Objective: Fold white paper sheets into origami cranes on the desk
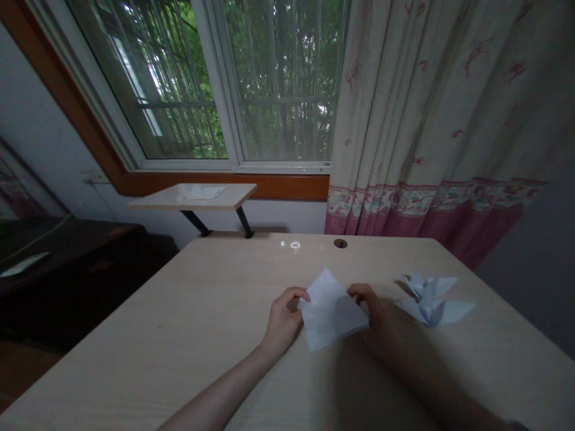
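A white sheet of paper point(331, 311), folded and roughly diamond-shaped, lies on the pale wooden desk point(188, 323). My left hand point(284, 318) pinches its left corner with curled fingers. My right hand point(366, 302) grips the paper's right edge, fingers bent over it. Both forearms rest on the desk. To the right of my right hand lie two folded white paper cranes point(429, 297), touching each other and apart from my hands.
A cable hole point(340, 243) sits near the desk's far edge. Behind the desk stands a small raised shelf point(197, 196) below a barred window point(233, 84). A patterned curtain point(449, 120) hangs at the right. A dark cabinet point(67, 263) stands at the left.
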{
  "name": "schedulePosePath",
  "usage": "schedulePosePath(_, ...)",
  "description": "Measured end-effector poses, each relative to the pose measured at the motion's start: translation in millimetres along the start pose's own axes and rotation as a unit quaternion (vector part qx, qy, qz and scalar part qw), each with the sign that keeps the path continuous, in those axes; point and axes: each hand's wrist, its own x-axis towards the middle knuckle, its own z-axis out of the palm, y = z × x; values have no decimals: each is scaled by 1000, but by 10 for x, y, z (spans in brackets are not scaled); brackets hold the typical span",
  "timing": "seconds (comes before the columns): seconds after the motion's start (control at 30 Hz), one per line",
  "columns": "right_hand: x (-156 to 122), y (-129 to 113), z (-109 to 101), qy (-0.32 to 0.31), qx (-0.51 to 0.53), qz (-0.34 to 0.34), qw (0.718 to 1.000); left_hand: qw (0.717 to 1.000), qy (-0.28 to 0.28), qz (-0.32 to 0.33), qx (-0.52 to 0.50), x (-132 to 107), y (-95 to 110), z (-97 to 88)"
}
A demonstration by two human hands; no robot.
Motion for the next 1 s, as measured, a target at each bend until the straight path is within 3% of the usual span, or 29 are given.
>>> schedulePosePath(0.2,-9,156,139,92,-58,-40,993,994,43,-25,-97,11,-50,36)
schedulePosePath(0.4,-12,140,136,40,-33,-47,998,985,46,-54,-157,38,-15,54)
schedulePosePath(0.5,-8,91,103,40,-9,-35,999,993,50,-43,-100,59,-64,8)
schedulePosePath(0.63,-25,134,127,117,1,-6,993,999,37,-17,13,96,-110,-59)
schedulePosePath(0.73,-37,210,166,133,-13,19,991,999,19,-15,40,116,-111,-73)
schedulePosePath(1.0,-42,231,174,69,-96,-107,987,992,-42,-24,112,98,-134,-43)
